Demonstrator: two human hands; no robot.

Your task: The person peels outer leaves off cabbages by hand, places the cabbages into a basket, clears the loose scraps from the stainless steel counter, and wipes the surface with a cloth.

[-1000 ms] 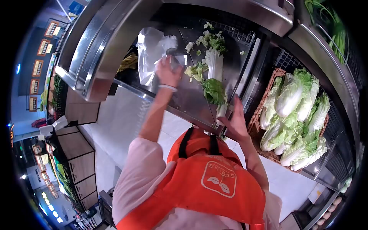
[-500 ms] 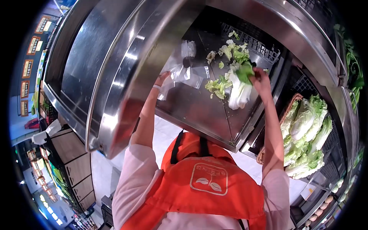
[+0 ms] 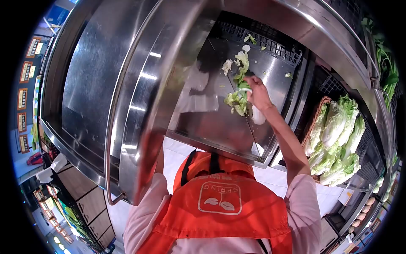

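Thin, curly green and pale yellow cabbage leaves [image 3: 240, 103] lie crumpled in a loose, wiggly line on the shiny grey metal table [image 3: 207, 131]. Just beside them lies a smooth white cabbage stalk [image 3: 258, 116], its top hidden.

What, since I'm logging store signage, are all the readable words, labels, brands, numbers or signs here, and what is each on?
"SPRING": in the leaf logo on the red apron.
Faint marks above that logo: too blurred to read.
Orange-framed signs at far left: too small to read.
Glowing sign at lower left: too blurred to read.
No number can be made out.
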